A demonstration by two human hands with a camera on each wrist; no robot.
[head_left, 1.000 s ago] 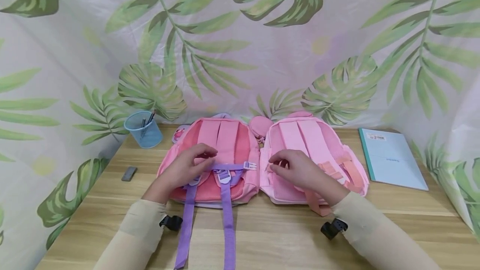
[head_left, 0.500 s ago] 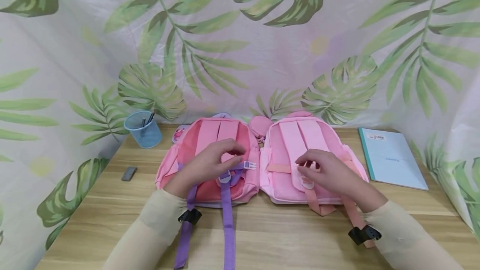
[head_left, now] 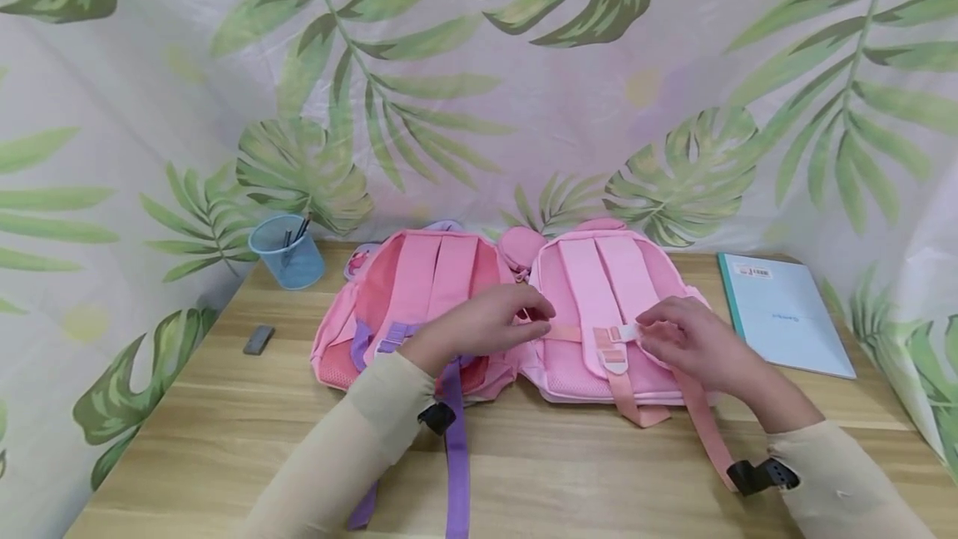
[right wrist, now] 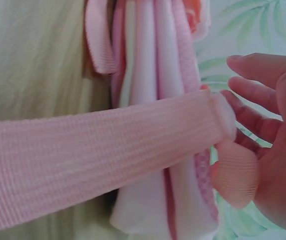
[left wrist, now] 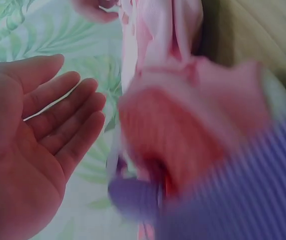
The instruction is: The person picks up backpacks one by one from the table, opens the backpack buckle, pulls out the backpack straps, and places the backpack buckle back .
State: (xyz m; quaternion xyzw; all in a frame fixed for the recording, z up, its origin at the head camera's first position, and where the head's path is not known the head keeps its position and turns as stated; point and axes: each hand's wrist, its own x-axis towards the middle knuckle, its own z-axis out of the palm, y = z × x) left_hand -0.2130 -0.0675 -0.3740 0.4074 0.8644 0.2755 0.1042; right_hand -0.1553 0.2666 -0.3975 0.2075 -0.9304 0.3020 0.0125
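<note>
Two pink backpacks lie side by side with their shoulder straps facing up. The left backpack (head_left: 348, 298) has purple webbing straps (head_left: 456, 456); the right backpack (head_left: 569, 377) carries peach ones. My left hand (head_left: 486, 324) hovers over the gap between the packs, near the right pack's peach strap end (head_left: 563, 332). Its fingers look relaxed and hold nothing in the left wrist view. Close to a white buckle (head_left: 629, 332) on the right pack is my right hand (head_left: 699, 345), fingers loosely bent. In the right wrist view a peach strap (right wrist: 97, 155) runs beside those fingers; contact cannot be told.
A blue mesh pen cup (head_left: 288, 252) with a few pens stands at the back left. A small grey eraser-like block (head_left: 259, 339) lies in front of it. On the right is a light blue notebook (head_left: 789, 314). A leaf-patterned curtain (head_left: 479, 90) hangs behind the wooden table.
My left hand has moved right, from over the left pack toward the right one. My right hand has shifted right across the right pack, uncovering its straps and white buckle.
</note>
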